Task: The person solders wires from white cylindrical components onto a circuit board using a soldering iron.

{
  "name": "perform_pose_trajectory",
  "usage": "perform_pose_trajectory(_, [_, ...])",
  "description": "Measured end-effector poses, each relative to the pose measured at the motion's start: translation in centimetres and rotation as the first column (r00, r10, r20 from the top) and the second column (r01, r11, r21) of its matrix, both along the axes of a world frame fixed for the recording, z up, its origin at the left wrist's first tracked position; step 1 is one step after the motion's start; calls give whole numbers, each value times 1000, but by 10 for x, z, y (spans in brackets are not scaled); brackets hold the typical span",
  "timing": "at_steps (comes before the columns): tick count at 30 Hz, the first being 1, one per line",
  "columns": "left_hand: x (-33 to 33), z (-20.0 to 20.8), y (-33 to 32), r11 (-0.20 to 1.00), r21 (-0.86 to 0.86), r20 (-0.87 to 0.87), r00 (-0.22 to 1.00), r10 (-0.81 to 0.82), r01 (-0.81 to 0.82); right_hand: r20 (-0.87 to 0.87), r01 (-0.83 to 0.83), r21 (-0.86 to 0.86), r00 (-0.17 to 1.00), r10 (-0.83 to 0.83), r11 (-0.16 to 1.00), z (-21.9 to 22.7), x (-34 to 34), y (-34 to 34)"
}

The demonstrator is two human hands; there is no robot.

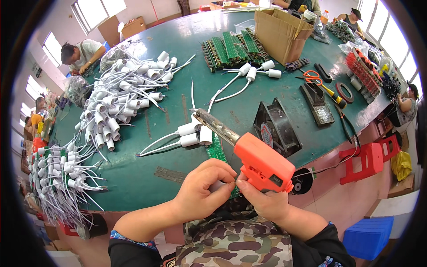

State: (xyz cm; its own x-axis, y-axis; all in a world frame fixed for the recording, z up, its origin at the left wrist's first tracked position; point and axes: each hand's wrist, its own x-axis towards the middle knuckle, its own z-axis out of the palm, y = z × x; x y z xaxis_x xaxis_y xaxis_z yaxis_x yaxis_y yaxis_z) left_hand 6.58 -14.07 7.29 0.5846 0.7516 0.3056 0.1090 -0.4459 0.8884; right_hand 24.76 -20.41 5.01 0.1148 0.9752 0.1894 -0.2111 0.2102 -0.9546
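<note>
Soldering gun (258,162) in right hand (262,200) grip, tip up-left; left hand (202,189) pinching white socket (217,186).

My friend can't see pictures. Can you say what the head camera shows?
A person's right hand grips an orange soldering gun while the left hand pinches a small white part. Beyond, white lamp sockets with wires lie on a green table.

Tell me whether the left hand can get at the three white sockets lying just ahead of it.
Probably yes. The left hand would first have to let go of the small part it pinches; the green table between it and the sockets lies bare.
</note>
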Motion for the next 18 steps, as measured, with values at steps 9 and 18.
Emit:
perform_pose_trajectory(9, [-10, 6, -10, 994, 90, -51, 997, -51, 56, 242, -92, 114, 968, 63, 989, -3, 8, -7])
perform_pose_trajectory(18, [-34, 23, 12, 712, 702, -163, 978, 132, 21, 98, -165, -88, 980, 173, 982, 4, 13, -18])
